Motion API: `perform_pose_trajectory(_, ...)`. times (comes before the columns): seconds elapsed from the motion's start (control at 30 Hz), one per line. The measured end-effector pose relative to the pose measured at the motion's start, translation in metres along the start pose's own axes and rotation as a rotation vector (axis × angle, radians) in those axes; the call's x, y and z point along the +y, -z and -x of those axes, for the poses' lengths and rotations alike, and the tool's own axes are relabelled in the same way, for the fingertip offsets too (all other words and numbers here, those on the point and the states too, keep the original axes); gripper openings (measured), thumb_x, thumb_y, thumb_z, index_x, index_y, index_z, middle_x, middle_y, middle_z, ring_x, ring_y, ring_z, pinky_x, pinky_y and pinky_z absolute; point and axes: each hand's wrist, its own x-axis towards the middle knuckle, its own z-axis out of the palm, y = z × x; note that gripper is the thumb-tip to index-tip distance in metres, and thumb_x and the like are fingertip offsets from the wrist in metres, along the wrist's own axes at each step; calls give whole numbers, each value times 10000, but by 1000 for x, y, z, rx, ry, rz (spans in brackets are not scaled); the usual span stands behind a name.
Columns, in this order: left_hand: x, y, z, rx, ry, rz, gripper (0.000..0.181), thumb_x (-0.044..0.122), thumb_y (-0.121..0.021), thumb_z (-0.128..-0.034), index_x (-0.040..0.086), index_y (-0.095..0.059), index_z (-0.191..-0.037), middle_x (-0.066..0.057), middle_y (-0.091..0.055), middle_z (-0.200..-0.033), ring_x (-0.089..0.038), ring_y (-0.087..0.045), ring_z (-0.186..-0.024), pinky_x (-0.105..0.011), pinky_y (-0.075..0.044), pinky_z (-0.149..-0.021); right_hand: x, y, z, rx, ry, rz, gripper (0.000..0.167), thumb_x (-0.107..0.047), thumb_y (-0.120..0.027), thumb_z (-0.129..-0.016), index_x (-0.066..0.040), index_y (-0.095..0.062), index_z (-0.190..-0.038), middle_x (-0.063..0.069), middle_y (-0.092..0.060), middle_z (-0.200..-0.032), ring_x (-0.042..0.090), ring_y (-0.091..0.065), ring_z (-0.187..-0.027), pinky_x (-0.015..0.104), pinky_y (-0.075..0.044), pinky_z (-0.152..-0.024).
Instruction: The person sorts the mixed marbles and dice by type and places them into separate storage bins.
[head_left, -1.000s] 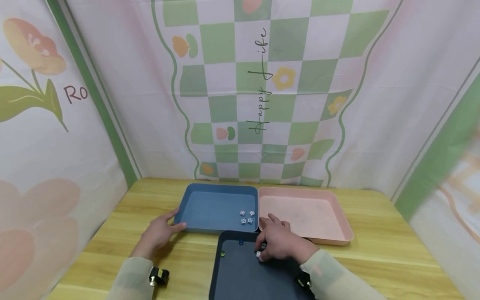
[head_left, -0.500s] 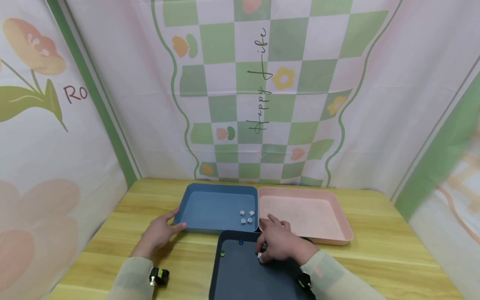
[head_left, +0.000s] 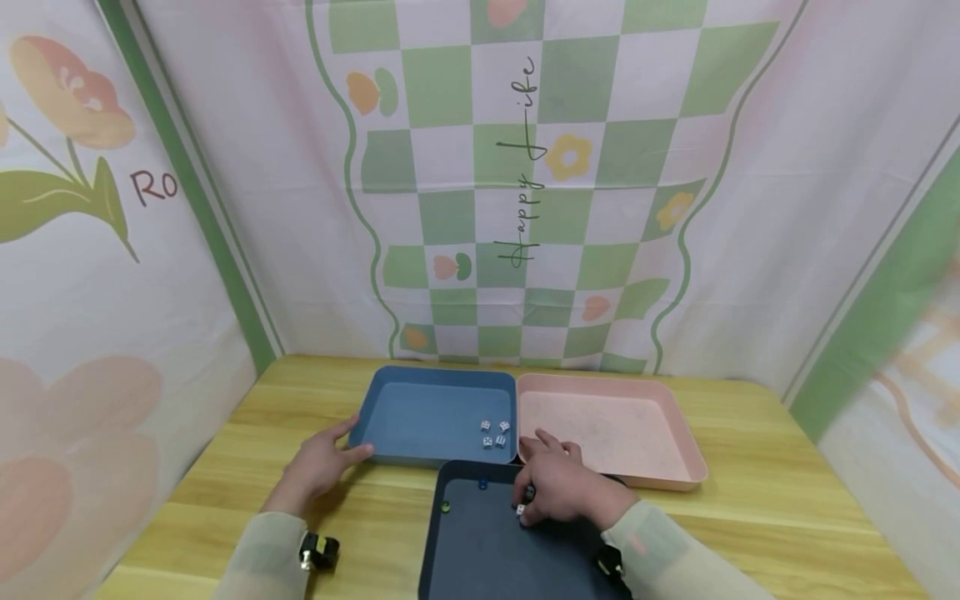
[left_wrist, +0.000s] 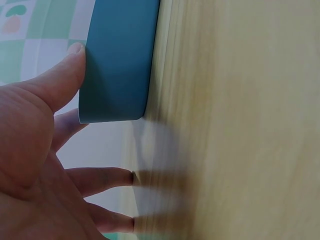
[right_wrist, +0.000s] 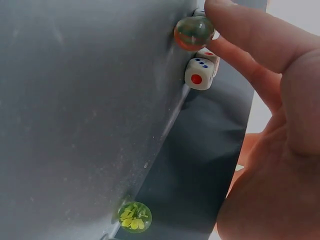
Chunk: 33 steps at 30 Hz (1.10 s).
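Note:
My left hand [head_left: 317, 462] touches the near left corner of the blue tray [head_left: 431, 408]. In the left wrist view its thumb lies along the rim, and the other fingers are straight and spread. My right hand [head_left: 558, 483] reaches into the dark grey tray [head_left: 487, 550] near its far wall. There, thumb and forefinger pinch a white die [head_left: 521, 510], partly hidden. The right wrist view has a clear reddish-green marble [right_wrist: 194, 33] close to the fingertips. Beside it are more white dice [right_wrist: 199, 75], one overlapping another.
Several white dice [head_left: 494, 435] lie at the right end of the blue tray. A pink tray [head_left: 600, 417] adjoins it. The dark tray also holds a blue marble [head_left: 483, 484] and a yellow-green marble [right_wrist: 134, 217]. All trays stand on a wooden table [head_left: 765, 500].
My right hand has shifted very slightly to the right, and the die at its fingertips with it. My left hand keeps its place at the blue tray.

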Motion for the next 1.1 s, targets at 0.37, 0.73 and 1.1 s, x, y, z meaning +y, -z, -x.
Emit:
perform_pose_trajectory(0.37, 1, 1, 1, -1, -5, 9, 752, 529, -628, -947, 237, -327, -1572, -241, -373, -1524, -512, -318, -1368, -795, -170, -1004, 3, 4, -2, -18, -5, -40, 174, -266, -874, -744, -379, -742, -733, 206, -430, -1500, 508, -123, -1433, 750, -130, -1013)
perform_pose_trajectory(0.73, 0, 1, 3, 1, 0, 4, 757, 549, -621, -943, 250, -327, -1572, -237, -369, -1528, -515, -309, -1372, -829, -98, -975, 2, 14, -2, -9, 2, -55, 130, -304, -840, -783, -392, -744, -783, 187, -457, -1482, 501, -178, -1421, 744, -176, -1016)
perform_pose_trajectory(1.1, 2, 1, 5, -1, -1, 10, 751, 532, -626, -947, 241, -328, -1571, -248, -363, -1526, -521, -308, -1369, -809, -142, -994, 3, 21, -3, 27, 39, -59, 86, -326, -803, -821, -395, -758, -846, 189, -456, -1471, 511, -210, -1408, 764, -239, -972)
